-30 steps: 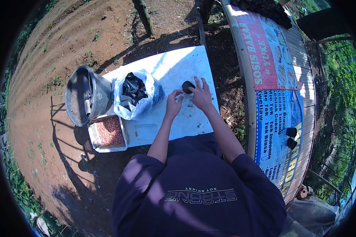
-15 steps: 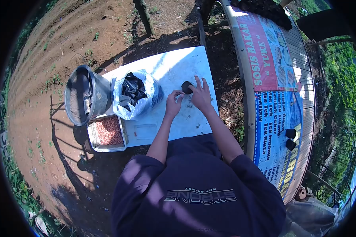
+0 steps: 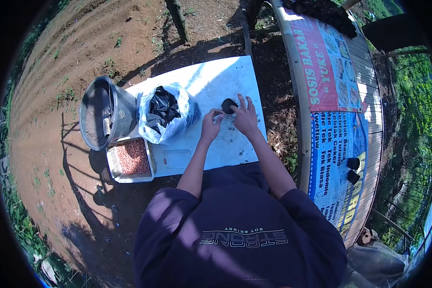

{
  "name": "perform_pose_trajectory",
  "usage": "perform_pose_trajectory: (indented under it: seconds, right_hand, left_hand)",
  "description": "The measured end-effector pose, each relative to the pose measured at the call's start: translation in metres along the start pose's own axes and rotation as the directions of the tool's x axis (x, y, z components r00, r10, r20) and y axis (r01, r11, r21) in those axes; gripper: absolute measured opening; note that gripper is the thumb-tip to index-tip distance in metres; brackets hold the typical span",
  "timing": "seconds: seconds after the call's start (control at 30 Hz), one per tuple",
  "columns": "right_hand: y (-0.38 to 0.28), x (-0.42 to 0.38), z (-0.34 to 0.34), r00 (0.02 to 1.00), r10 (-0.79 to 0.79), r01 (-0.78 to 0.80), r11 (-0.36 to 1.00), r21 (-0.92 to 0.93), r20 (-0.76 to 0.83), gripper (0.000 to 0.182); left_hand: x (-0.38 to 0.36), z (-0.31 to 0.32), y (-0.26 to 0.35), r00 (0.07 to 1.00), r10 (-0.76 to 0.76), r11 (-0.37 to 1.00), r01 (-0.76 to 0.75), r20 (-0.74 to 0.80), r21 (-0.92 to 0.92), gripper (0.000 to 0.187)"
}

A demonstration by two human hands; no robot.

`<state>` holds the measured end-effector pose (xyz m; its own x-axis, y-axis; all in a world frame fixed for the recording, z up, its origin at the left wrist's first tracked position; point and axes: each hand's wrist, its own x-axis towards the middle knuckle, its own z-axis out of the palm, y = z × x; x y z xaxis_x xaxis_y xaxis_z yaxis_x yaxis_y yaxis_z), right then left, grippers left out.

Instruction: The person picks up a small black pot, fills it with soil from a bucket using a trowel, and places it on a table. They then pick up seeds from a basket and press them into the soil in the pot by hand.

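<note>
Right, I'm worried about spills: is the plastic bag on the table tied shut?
No, the plastic bag gapes open, with black plastic showing inside.

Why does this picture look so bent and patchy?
In the head view, the pale rail looks curved and the corners go black, likely from a very wide lens; same view, sunlight bleaches part of the white table while shade dims other parts, and dappled light crosses the dark shirt.
</note>
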<state>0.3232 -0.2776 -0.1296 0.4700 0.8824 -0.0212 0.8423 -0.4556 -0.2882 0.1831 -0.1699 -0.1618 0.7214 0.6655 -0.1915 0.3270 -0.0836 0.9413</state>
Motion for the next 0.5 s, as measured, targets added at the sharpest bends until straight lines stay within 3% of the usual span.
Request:
perform_pose_trajectory:
  seconds: [0.5]
  right_hand:
    - [0.0014, -0.0041, 0.0039, 1.0, -0.003, 0.003, 1.0, 0.004, -0.007, 0.048]
  left_hand:
    - [0.0001, -0.0048, 0.0019, 0.998, 0.059, 0.997, -0.058, -0.011, 0.057, 0.016]
